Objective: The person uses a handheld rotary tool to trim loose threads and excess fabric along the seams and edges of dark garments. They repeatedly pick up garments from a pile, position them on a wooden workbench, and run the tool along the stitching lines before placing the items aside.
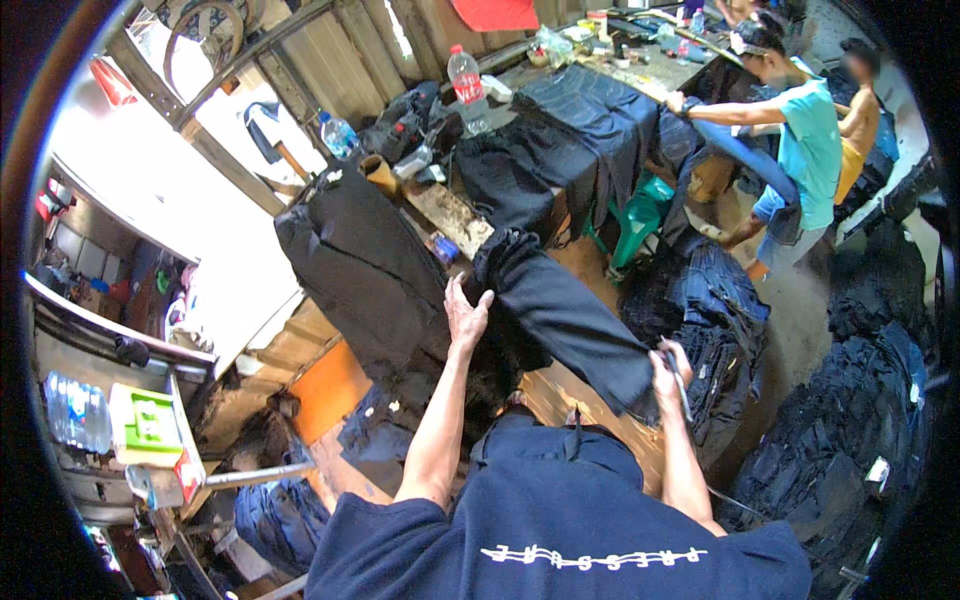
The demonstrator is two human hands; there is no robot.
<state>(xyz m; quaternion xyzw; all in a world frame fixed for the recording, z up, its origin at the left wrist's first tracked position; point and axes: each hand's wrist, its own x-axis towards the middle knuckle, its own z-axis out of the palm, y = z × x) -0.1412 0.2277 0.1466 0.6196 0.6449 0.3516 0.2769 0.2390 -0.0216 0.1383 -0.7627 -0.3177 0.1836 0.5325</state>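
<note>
A black trouser leg (575,315) stretches across in front of me, from near the narrow worn board to my right side. My left hand (467,314) is raised beside its far end, fingers spread and apart, with nothing visible in them. At the near end of the leg, my right hand (671,374) is closed around a slim grey tool (684,397) whose kind I cannot make out. That hand is right next to the cloth edge. More black cloth (365,270) is draped to the left of my left hand.
Dark garments lie heaped at the right (830,450). A green plastic chair (640,220) stands beyond the trouser leg. A co-worker in a turquoise shirt (812,140) handles blue jeans at the back right. Bottles, including a red-labelled one (467,90), stand along the far bench.
</note>
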